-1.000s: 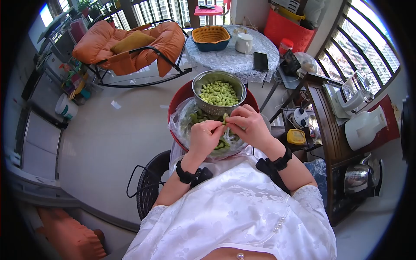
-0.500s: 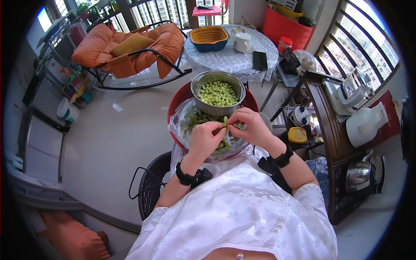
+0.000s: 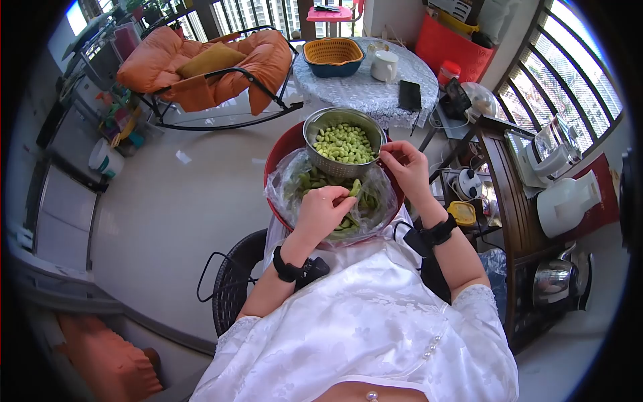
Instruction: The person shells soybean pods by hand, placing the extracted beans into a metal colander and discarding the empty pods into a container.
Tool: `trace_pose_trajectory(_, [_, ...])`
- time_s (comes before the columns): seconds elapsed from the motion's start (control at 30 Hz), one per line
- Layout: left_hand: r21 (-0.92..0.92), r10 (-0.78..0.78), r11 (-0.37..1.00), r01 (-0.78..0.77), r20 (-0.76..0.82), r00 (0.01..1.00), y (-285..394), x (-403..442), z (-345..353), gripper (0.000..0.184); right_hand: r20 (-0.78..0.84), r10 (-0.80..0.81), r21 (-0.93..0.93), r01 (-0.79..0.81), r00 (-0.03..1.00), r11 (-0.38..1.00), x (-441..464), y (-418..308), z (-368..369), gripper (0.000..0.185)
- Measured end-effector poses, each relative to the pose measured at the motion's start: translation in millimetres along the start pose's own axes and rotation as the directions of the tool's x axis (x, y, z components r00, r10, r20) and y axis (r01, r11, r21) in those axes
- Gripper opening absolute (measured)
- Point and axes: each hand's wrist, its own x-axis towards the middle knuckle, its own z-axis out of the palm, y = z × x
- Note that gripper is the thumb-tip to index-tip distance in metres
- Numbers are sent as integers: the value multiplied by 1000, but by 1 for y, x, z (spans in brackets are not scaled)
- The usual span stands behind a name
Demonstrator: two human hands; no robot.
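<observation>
My left hand [image 3: 325,213] pinches a green bean pod [image 3: 355,187] between thumb and fingertips, above a clear plastic bag [image 3: 284,184] of more green pods. The bag lies in a red basin [image 3: 274,155] in front of me. On the basin's far side rests a metal colander [image 3: 345,169] with many shelled green beans [image 3: 345,143] inside. My right hand [image 3: 407,173] is at the colander's right rim, thumb and fingers closed together. Whatever sits between those fingertips is too small to make out, and I cannot tell whether they touch the rim.
Beyond the basin, a lace-covered round table [image 3: 335,90] bears a basket [image 3: 333,57], a white mug [image 3: 384,66] and a black phone [image 3: 409,95]. A wooden shelf [image 3: 499,194] with kitchenware stands on my right. An orange rocking chair [image 3: 207,74] is at the far left.
My right hand has moved away from the left, outward and up to the colander's right rim. The left hand still holds a pod over the bag. The view has shifted slightly.
</observation>
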Motion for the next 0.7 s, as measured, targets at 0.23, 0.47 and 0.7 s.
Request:
trace_pose_trajectory(0.23, [-23,166,986,-166,-17,986,1,1,-1,20,452,-136,-75,190,881,979,-25,-45,-5,19])
trace_pose_trajectory(0.47, [140,104,985,-106,17,994,-8,4,-16,20,428,102,-9,-109,898,994,-22,-31,-17,13])
trace_pose_trajectory(0.7, [649,-206,761,-5,250,946,-31,-3,-22,17,88,140,-466,-84,986,881,3,14,-79,17])
